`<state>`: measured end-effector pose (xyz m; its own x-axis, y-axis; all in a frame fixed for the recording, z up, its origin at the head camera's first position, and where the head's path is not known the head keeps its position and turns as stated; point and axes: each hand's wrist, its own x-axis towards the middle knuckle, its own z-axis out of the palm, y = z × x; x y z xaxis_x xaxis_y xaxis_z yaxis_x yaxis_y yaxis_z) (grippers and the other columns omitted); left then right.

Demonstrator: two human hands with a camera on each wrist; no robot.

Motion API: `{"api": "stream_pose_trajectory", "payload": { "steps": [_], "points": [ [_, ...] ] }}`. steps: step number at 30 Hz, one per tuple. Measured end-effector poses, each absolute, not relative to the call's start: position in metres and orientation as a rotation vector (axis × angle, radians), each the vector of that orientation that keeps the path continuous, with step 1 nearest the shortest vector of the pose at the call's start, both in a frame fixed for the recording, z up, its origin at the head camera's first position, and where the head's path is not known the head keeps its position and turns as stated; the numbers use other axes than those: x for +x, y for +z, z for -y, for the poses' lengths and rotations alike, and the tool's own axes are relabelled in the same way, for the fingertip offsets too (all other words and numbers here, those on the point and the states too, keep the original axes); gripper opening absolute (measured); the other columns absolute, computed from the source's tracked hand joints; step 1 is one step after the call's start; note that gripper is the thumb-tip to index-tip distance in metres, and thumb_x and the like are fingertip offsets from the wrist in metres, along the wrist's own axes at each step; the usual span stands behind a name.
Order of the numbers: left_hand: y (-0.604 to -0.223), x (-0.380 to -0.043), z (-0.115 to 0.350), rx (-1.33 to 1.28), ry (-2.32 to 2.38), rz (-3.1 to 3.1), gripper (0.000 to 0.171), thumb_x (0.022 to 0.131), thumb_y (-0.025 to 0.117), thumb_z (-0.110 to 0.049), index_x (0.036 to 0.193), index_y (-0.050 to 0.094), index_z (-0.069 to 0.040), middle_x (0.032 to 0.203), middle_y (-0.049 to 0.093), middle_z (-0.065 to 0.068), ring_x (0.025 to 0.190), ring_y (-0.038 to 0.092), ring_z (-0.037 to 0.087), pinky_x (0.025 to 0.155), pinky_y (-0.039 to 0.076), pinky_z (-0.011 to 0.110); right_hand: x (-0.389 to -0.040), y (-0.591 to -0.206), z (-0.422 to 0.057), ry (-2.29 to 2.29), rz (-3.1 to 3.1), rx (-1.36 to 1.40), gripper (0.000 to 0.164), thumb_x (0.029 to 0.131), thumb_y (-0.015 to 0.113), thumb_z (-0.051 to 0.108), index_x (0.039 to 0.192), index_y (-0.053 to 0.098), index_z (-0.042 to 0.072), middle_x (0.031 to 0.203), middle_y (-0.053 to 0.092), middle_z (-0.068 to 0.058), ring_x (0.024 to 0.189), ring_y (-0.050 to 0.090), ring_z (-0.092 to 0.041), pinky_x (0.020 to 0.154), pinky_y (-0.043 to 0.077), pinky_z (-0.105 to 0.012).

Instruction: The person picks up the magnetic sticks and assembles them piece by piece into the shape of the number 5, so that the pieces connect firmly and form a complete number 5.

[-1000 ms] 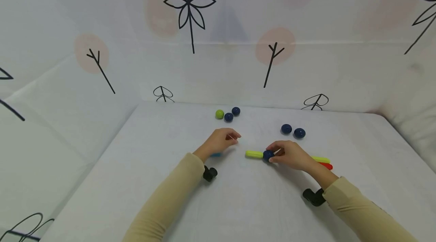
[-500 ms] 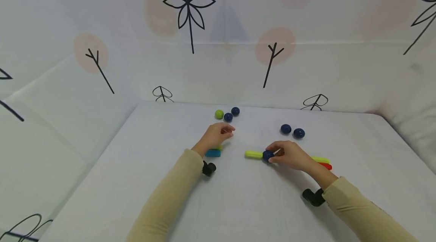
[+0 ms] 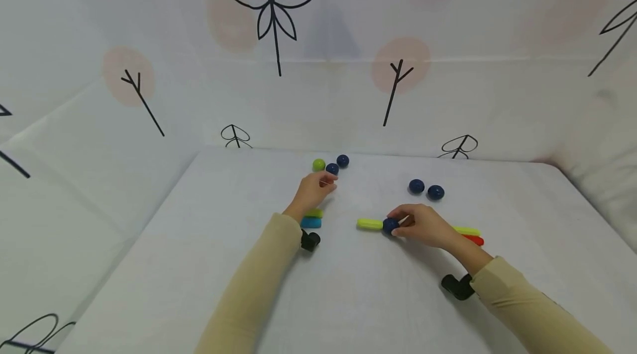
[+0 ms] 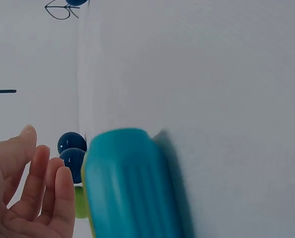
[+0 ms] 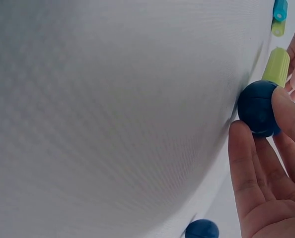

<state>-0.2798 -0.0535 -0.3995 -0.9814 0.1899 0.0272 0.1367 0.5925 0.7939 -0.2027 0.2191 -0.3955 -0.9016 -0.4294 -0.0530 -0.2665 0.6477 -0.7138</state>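
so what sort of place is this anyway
Probably a small indoor tabletop set-up, perhaps a play or filming corner, though I can't tell the wider room: a white table, a pale backdrop drawn with plants, close behind it, and coloured balls and sticks lying on the table.

A yellow ribbed stick (image 3: 369, 224) is directly left of a dark-blue ball (image 3: 389, 225) in the person's right hand (image 3: 422, 225). Farther back, rightward, two more dark-blue balls (image 3: 416, 187) lie on the white cloth-covered table (image 3: 358, 298).

5 dk-blue balls (image 3: 436, 192), 1 grn ball (image 3: 319, 165), 3 ylw-grn sticks (image 3: 370, 224), 1 blue stick (image 3: 312, 223), 1 red stick (image 3: 475, 240)
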Motion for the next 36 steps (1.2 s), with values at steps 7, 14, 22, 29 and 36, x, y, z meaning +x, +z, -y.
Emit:
{"api": "stream_pose_trajectory", "payload": {
  "steps": [7, 14, 22, 29, 36],
  "points": [
    [-0.402, -0.285, 0.047, 0.145, 1.472, -2.761, 0.022, 0.099, 0.064, -0.013, 0.120, 0.068, -0.007, 0.113, 0.065, 0.008, 0.106, 0.060, 0.023, 0.094, 0.050, 0.032, -0.204, -0.395, -0.218, -1.088, -2.655, -0.568, 0.030, 0.086, 0.075, 0.003, 0.114, 0.067, -0.003, 0.108, 0.069, -0.017, 0.089, 0.066, -0.023, 0.077, 0.057, -0.037],
    [-0.404, -0.295, 0.042, 0.060, 1.598, -2.772, 0.024, 0.097, 0.067, -0.012, 0.120, 0.068, -0.005, 0.111, 0.065, 0.010, 0.106, 0.061, 0.025, 0.094, 0.050, 0.033, -0.205, -0.395, -0.217, -1.083, -2.658, -0.584, 0.030, 0.086, 0.075, 0.003, 0.114, 0.067, -0.003, 0.108, 0.069, -0.016, 0.089, 0.066, -0.024, 0.077, 0.057, -0.038],
    [-0.409, -0.309, 0.039, 0.021, 1.683, -2.805, 0.024, 0.093, 0.070, -0.009, 0.117, 0.068, -0.002, 0.106, 0.065, 0.012, 0.102, 0.062, 0.026, 0.092, 0.050, 0.033, -0.205, -0.395, -0.216, -1.093, -2.641, -0.575, 0.031, 0.086, 0.076, 0.003, 0.114, 0.067, -0.003, 0.107, 0.069, -0.015, 0.089, 0.066, -0.023, 0.078, 0.057, -0.038],
    [-0.413, -0.320, 0.036, -0.041, 1.674, -2.840, 0.026, 0.092, 0.071, -0.008, 0.117, 0.070, -0.001, 0.107, 0.062, 0.014, 0.100, 0.057, 0.025, 0.091, 0.047, 0.034, -0.205, -0.395, -0.217, -1.083, -2.645, -0.573, 0.031, 0.086, 0.076, 0.004, 0.115, 0.067, -0.003, 0.107, 0.069, -0.015, 0.090, 0.066, -0.023, 0.078, 0.057, -0.038],
    [-0.415, -0.326, 0.032, -0.046, 1.630, -2.836, 0.029, 0.093, 0.071, -0.008, 0.122, 0.069, -0.003, 0.122, 0.060, 0.015, 0.111, 0.055, 0.025, 0.098, 0.045, 0.034, -0.203, -0.394, -0.218, -1.095, -2.641, -0.547, 0.031, 0.086, 0.076, 0.003, 0.114, 0.067, -0.003, 0.108, 0.068, -0.016, 0.090, 0.066, -0.025, 0.079, 0.057, -0.039]
  ]
}}
